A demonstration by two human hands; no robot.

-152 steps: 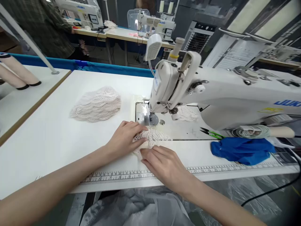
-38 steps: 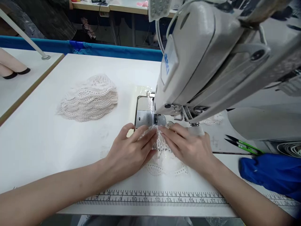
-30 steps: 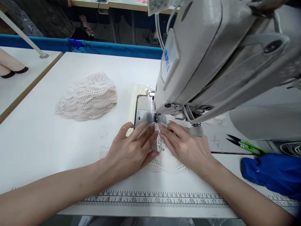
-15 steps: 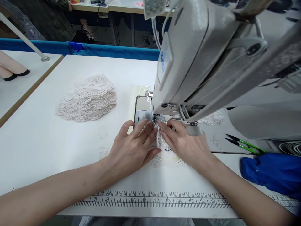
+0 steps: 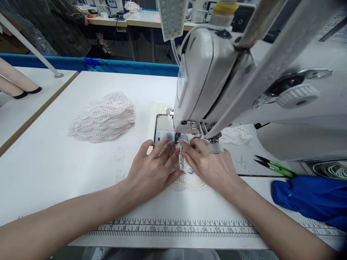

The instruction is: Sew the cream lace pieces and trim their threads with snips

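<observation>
A white sewing machine point(image 5: 195, 79) stands over the table, its needle and presser foot just beyond my fingertips. Under both hands lies a piece of white scalloped lace point(image 5: 182, 164), running up to the foot and largely covered by my fingers. My left hand point(image 5: 155, 164) rests on the lace's left side, fingers spread and fairly flat, thumb apart. From the right, my right hand point(image 5: 207, 160) has its thumb and index finger close together on the lace beside the needle, the other fingers curled. The metal needle plate point(image 5: 164, 134) shows left of the foot.
A stack of lace pieces point(image 5: 105, 117) lies to the left; more lace point(image 5: 235, 135) sits behind the machine head. Green-handled thread snips point(image 5: 276, 167) and blue cloth point(image 5: 311, 198) are at right. A printed ruler point(image 5: 173, 228) runs along the front edge. Another person point(image 5: 62, 25) stands beyond.
The view has shifted, showing more of the machine and the far table. My hands keep nearly the same position on the lace, with little visible movement.
</observation>
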